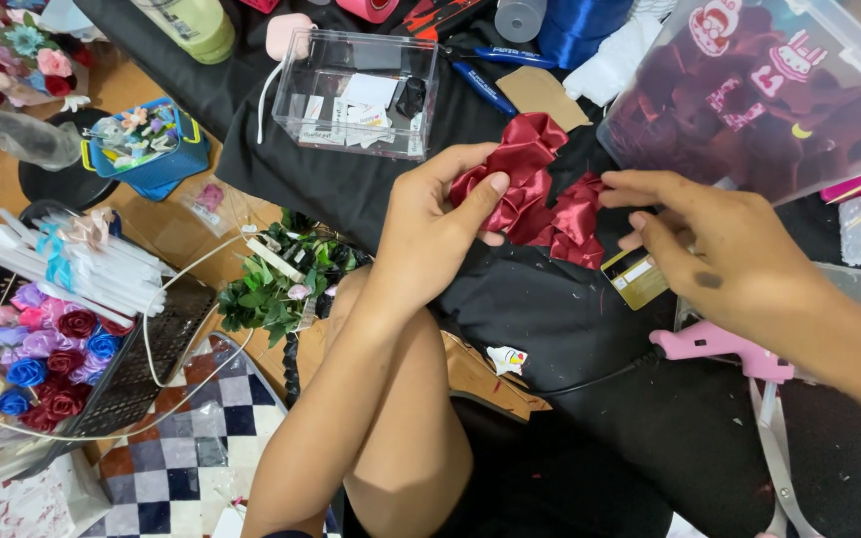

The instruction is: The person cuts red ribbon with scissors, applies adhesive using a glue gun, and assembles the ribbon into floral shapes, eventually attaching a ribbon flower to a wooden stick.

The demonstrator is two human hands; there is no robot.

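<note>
My left hand (435,224) grips a bunch of dark red satin ribbon folds (525,169) over a black cloth (351,179), thumb pressed on the fabric. My right hand (710,244) reaches in from the right; its fingertips touch a second clump of red ribbon (575,219), and a small gold card (635,277) is tucked between its lower fingers. Both clumps lie close together and seem joined.
A pink glue gun (715,347) lies below my right hand. A clear plastic box (366,95) sits behind the ribbon, a clear bin of red fabric (769,90) at the far right. Green leaves (281,284), a tray of ribbon roses (47,364) and white sticks (82,264) are at the left.
</note>
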